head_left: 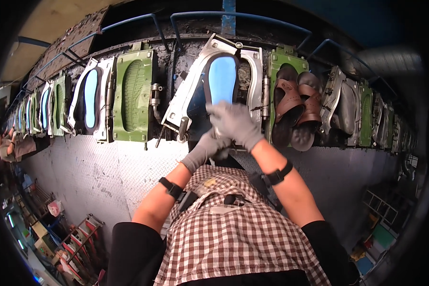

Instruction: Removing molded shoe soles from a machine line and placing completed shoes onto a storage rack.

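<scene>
A long foot-shaped piece, probably a shoe sole, with a light blue face and dark rim (222,75) lies over the opened silver metal mould (195,78) in front of me. My right hand (236,125), in a grey glove, curls over the near end of this piece; its fingertips are slightly blurred. Just below it and to the left, my left hand (208,148), gloved too, is closed, and what it grips is hidden. To the right, brown strapped sandals (291,102) rest on a green mould half (275,62).
More moulds run along the bench both ways, including a green one with a ridged sole cavity (134,95) and one with a blue-faced piece (91,97). Blue rails (243,16) stand behind. Another person (7,148) is at far left. A rack (83,238) stands at lower left.
</scene>
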{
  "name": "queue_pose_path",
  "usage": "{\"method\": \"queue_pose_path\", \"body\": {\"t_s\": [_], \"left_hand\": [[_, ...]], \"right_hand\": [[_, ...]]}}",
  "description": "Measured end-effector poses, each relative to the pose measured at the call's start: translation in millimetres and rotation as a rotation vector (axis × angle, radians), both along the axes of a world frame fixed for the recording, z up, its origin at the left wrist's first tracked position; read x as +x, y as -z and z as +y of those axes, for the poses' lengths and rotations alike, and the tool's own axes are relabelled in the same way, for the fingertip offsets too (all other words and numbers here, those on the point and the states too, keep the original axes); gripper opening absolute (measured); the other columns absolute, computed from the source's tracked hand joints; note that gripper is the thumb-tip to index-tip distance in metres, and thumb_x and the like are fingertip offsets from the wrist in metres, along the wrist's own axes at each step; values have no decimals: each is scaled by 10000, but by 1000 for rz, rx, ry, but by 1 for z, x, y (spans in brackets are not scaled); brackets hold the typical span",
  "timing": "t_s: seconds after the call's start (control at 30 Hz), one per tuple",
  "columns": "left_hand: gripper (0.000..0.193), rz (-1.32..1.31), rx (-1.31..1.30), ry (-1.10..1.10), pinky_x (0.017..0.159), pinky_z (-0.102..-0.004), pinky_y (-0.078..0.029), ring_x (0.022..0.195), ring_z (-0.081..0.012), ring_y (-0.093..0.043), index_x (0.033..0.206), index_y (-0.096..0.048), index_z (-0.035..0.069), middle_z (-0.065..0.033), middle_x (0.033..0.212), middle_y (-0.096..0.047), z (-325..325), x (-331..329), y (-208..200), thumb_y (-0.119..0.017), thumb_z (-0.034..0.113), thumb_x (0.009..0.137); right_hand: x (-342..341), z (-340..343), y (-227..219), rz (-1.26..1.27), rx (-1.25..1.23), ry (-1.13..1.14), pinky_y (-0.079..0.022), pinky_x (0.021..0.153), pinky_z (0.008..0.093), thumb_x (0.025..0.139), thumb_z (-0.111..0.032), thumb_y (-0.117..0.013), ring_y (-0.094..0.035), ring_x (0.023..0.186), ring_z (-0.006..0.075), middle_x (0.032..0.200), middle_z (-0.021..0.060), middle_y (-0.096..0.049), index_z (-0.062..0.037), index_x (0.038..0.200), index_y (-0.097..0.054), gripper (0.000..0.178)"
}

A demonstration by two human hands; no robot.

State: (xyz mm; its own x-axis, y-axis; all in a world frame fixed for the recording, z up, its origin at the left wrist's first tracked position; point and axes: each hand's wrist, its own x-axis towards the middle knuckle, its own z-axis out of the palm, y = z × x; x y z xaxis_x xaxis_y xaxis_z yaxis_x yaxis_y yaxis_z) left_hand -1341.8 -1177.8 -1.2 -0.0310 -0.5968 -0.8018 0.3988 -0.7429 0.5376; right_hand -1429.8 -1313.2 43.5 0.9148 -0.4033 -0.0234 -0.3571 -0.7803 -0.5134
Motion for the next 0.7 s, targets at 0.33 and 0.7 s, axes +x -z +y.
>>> {"method": "queue_pose_path", "body": {"t_s": [0.33,0.7], "left_hand": [[413,-210,-318,-361,633,-285,-500,763,-131,-602,1324,-590,38,-56,996,-631,7,16,-8,-633,77,915],[462,80,-365,-579,876,-330,-559,949,-198,-684,1267,-630,-34,-99,1108,-705,-81,55,38,-733,260,926]], "right_hand": [[-33,-9,-3,-59,311,369,-527,899,422,959,-350,-631,-672,991,343,1077,193,-685,-90,1293,-659,424],[-6,1,33,-48,535,807,-539,834,465,910,-205,-614,-697,914,366,1018,192,-712,-34,1450,-503,577]]}}
